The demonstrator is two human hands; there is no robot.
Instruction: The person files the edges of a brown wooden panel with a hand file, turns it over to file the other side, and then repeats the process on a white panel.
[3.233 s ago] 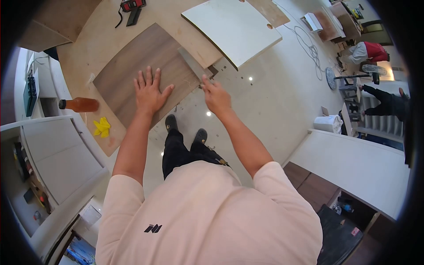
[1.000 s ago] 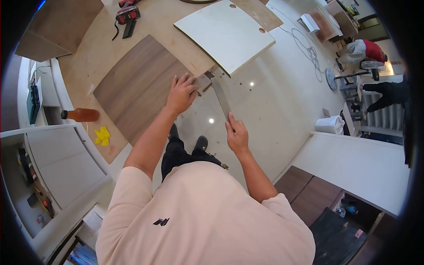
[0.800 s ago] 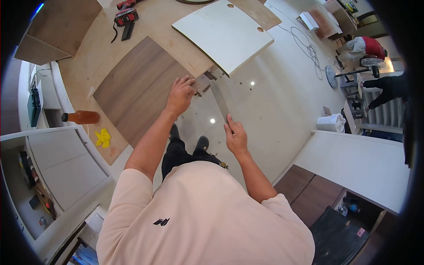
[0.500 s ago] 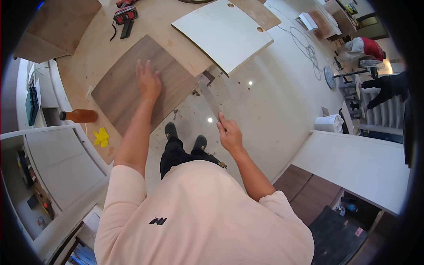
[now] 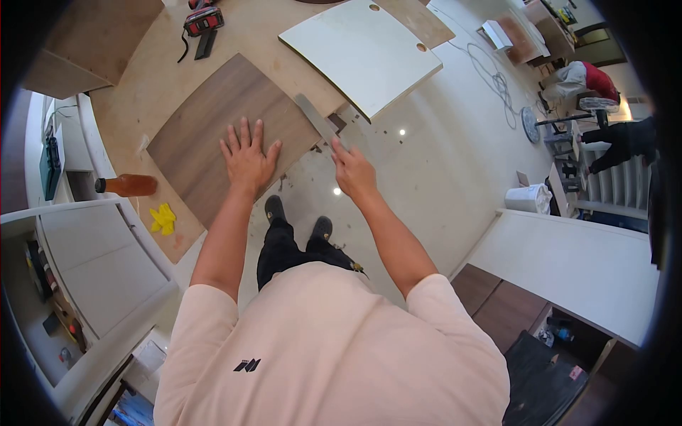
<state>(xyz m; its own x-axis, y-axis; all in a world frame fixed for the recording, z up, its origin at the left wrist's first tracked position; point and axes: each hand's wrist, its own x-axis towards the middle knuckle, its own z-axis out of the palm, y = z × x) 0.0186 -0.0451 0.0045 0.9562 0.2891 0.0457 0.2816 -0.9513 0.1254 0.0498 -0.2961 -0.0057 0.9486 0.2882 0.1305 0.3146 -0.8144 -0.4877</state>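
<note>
My left hand (image 5: 250, 160) lies flat with fingers spread on a brown wood-grain board (image 5: 202, 128), near its front edge. The board rests on a tan worktable (image 5: 135, 106). My right hand (image 5: 354, 170) is wrapped round the near end of a long, flat metal file (image 5: 315, 116). Its grey blade points away to the upper left and runs along the board's right edge, with the tip beside the board's far right side.
A white panel (image 5: 362, 53) with round holes overhangs the table. Behind the board sit a red cordless tool (image 5: 204, 23), a brown bottle (image 5: 128, 185) and a yellow cloth (image 5: 163, 219). Cable (image 5: 490, 82) and debris lie on the floor; another person (image 5: 590, 79) bends down at far right.
The file has slid forward and left along the board's edge with my right hand. My left hand has shifted nearer to me and spread its fingers.
</note>
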